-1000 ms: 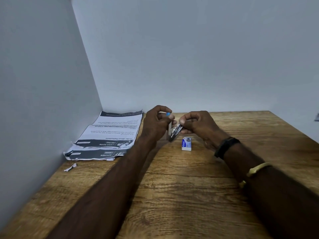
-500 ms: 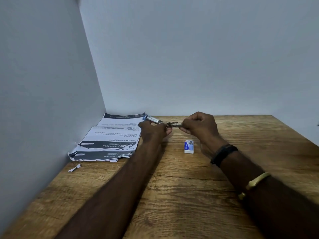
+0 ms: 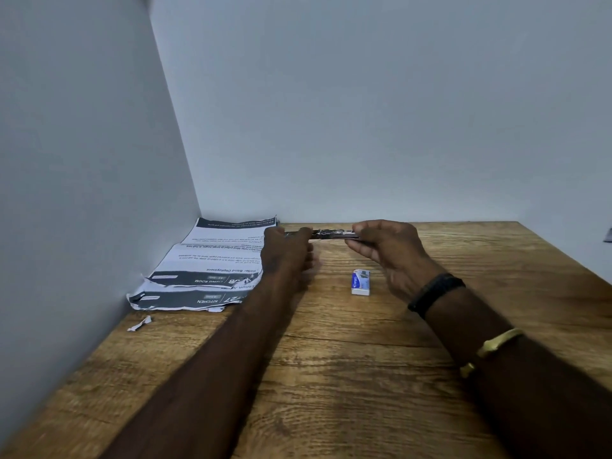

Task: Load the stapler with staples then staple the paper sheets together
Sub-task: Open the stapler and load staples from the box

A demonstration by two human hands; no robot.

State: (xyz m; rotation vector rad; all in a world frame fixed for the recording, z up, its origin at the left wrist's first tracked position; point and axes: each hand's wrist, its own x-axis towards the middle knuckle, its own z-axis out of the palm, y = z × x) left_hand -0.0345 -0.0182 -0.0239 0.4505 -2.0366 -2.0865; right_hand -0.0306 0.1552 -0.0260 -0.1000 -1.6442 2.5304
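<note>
A small metal stapler (image 3: pixel 328 234) is held level above the table, opened out flat between both hands. My left hand (image 3: pixel 286 251) grips its left end and my right hand (image 3: pixel 385 246) pinches its right end. The left end is hidden behind my fingers. A small white and blue staple box (image 3: pixel 360 281) lies on the wooden table (image 3: pixel 347 376) just below my right hand. The printed paper sheets (image 3: pixel 212 263) lie stacked at the back left, against the wall.
A torn scrap of paper (image 3: pixel 140 324) lies near the left wall, in front of the sheets. Grey walls close the table on the left and at the back. A black band and a gold bangle sit on my right forearm.
The stapler went from a tilted, folded hold to being spread out flat and level between both hands. The hands moved apart and slightly away from me.
</note>
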